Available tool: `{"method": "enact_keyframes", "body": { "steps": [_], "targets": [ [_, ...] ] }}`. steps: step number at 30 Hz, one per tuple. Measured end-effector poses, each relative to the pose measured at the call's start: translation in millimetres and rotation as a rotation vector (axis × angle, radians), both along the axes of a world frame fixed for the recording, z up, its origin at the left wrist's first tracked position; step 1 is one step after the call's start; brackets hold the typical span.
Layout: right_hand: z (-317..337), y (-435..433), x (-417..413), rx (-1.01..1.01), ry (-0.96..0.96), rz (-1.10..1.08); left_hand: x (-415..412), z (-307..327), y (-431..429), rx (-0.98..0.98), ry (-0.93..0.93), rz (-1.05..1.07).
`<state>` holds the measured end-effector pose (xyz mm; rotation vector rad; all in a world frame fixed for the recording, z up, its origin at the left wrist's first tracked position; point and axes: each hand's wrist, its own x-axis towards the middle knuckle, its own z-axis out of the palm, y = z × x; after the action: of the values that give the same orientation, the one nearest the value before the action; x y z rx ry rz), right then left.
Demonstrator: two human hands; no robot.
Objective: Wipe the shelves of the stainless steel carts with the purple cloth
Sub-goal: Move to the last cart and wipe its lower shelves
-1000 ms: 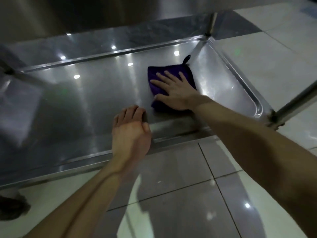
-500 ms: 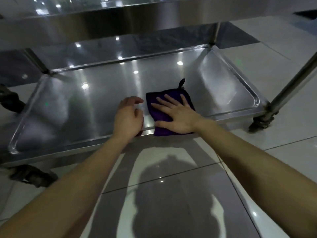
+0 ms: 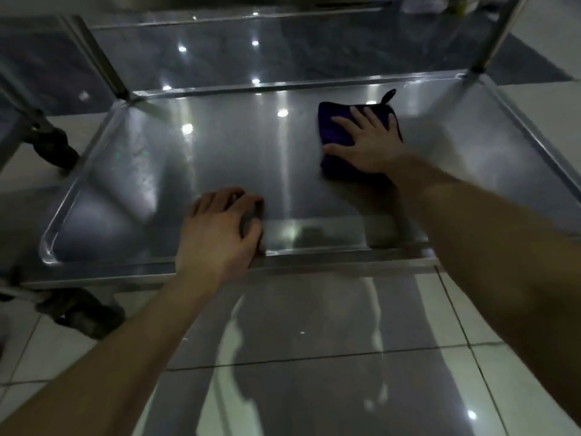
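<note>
The purple cloth lies on the low shelf of the steel cart, on the right side and toward the far edge. It is folded into a thick pad, a bit longer from near to far than from left to right. A small dark loop sticks out of its far right corner and points away, toward the far rim. The cloth looks dark purple and soft, with a darker trim round the edge.

The right hand lies flat on top of the cloth, with fingers straight and spread, pointing to the far side. It presses down and does not grab.

The left hand holds the near rim of the shelf, with fingers curled over it.

The shelf is shiny, with bright spots of light on it. A black wheel sits at the far left corner, and a shiny tiled floor lies below.
</note>
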<state>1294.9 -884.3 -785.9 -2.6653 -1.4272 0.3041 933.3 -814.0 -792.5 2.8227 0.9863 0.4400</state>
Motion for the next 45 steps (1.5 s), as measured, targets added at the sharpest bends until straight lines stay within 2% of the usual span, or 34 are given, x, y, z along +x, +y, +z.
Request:
{"method": "enact_keyframes", "body": {
  "steps": [4,8,13,20,23,26,27,31,34,38,45],
  "targets": [
    [2.6,71.8,10.2,-0.007,-0.009,0.036,10.9,-2.4,3.4,0.05,-0.01,0.004],
    [1.6,96.0,-4.8,-0.022,-0.01,0.119,16.1,-1.2,5.9,0.031,-0.017,0.028],
    [-0.3,57.5,-57.8,-0.019,-0.001,0.272,11.6,3.3,6.9,-0.052,-0.033,0.064],
    [0.0,-58.2,-137.1,-0.025,-0.004,0.37,5.2,6.0,3.8,-0.145,-0.107,0.072],
    [2.8,-66.7,-174.4,-0.052,-0.001,0.335,6.8,11.6,-5.2,-0.212,-0.151,0.071],
    [6.7,-56.4,-197.8,-0.046,0.003,0.342,-2.1,23.6,-9.4,-0.331,-0.304,0.052],
    [7.9,-54.9,-198.2,-0.042,0.001,0.347,-10.9,25.7,-3.6,-0.313,-0.312,0.046],
    [4.4,-55.4,-197.9,-0.029,0.022,0.352,-78.5,25.9,57.3,-0.04,-0.05,0.163],
    [0.9,-45.6,-190.2,-0.022,0.013,0.356,-117.3,22.5,90.9,-0.045,0.079,0.299],
    [-4.5,-3.3,-154.9,-0.014,0.016,0.328,-117.0,13.7,94.8,-0.035,0.088,0.321],
    [-9.3,144.2,-98.6,0.009,-0.018,0.209,-115.7,4.5,100.4,-0.003,0.062,0.333]
  ]
}}
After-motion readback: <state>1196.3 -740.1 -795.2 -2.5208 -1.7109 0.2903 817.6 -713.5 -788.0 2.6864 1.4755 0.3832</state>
